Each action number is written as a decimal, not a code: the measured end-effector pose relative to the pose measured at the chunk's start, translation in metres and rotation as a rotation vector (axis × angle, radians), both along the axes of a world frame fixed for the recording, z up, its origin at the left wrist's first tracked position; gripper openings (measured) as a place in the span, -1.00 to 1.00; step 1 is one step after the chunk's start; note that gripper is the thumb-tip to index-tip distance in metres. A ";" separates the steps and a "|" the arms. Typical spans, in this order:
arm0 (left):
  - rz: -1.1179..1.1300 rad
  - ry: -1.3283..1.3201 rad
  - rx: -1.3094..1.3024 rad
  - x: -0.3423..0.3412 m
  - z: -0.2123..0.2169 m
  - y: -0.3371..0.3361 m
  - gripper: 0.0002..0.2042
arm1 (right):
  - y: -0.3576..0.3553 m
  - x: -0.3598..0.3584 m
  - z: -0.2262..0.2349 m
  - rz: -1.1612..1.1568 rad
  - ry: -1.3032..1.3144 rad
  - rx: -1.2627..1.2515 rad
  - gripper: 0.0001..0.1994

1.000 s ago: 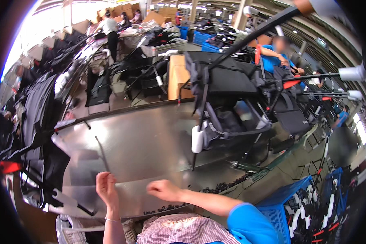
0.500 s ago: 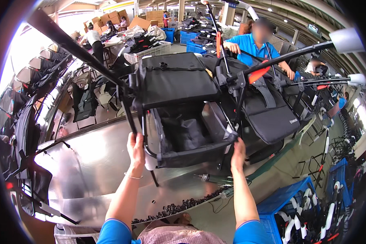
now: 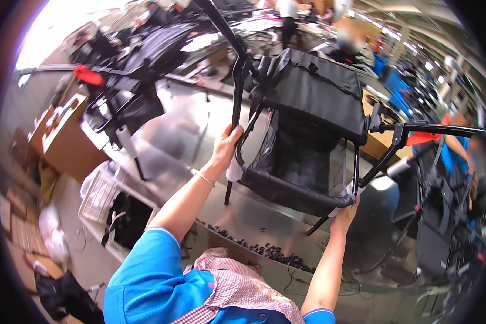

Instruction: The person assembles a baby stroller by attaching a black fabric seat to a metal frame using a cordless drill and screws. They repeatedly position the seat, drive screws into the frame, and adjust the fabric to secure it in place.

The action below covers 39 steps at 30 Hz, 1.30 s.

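Note:
In front of me is a black stroller (image 3: 313, 94) with a padded fabric seat over an open fabric basket (image 3: 294, 186). It is tilted above a shiny metal bench. My left hand (image 3: 227, 147) is closed round the black tube on the stroller's left side, just above a white-wrapped tube end (image 3: 234, 170). At the basket's near right corner, my right hand (image 3: 344, 217) grips the stroller's lower frame, its fingers partly hidden behind the tube. Long black tubes reach from the stroller toward the top and the right.
Small black parts (image 3: 278, 254) lie along the near edge of the metal bench (image 3: 173, 127). Another black stroller (image 3: 129, 110) stands at the left, near cardboard boxes (image 3: 65, 137) and a white crate (image 3: 100, 197). A co-worker in blue (image 3: 459, 148) is beside more strollers at the right.
The view has swung left, bringing boxes and a crate into sight. The stroller, held in both hands, now appears farther right and turned. The co-worker has shifted to the right edge.

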<state>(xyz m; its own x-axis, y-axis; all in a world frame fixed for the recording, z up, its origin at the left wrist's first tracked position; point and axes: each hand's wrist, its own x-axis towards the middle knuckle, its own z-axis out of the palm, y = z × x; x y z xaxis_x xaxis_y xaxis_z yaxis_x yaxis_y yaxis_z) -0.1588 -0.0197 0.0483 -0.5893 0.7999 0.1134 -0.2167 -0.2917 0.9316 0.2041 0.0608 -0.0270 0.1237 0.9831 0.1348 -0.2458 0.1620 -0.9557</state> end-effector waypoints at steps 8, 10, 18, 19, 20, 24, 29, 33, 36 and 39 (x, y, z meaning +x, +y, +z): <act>0.505 0.254 -0.113 -0.172 0.031 -0.139 -0.68 | -0.035 -0.199 -0.028 0.260 -0.460 0.341 -0.63; 0.696 0.353 0.063 -0.233 0.001 -0.190 -0.65 | -0.070 -0.259 0.018 0.391 -0.373 0.257 -0.64; 0.450 0.881 0.399 -0.023 0.064 -0.127 -0.92 | -0.094 -0.265 0.003 0.327 -0.456 0.320 -0.62; 0.294 0.826 0.296 -0.001 0.059 -0.115 -0.92 | -0.095 -0.238 -0.011 0.412 -0.520 0.301 -0.65; 0.149 0.772 0.187 0.020 0.052 -0.106 -0.93 | -0.098 -0.207 -0.024 0.510 -0.580 0.281 -0.67; -0.413 0.471 -0.027 0.139 0.008 -0.034 -0.92 | -0.117 -0.057 -0.098 0.467 -0.499 -0.121 -0.78; -0.976 0.475 -0.113 0.335 -0.030 0.048 -0.83 | -0.169 0.148 -0.132 0.010 -0.296 -0.460 -0.85; -0.905 0.318 0.041 0.495 -0.081 0.085 -0.72 | -0.208 0.269 -0.125 -0.352 -0.102 -0.638 -0.86; -0.945 -0.001 -0.074 0.546 -0.087 0.100 -0.81 | -0.214 0.336 -0.103 -0.553 -0.024 -0.634 -0.87; -0.978 -0.213 -0.121 0.553 -0.074 0.104 -0.77 | -0.204 0.390 -0.090 -0.727 -0.082 -0.532 -0.84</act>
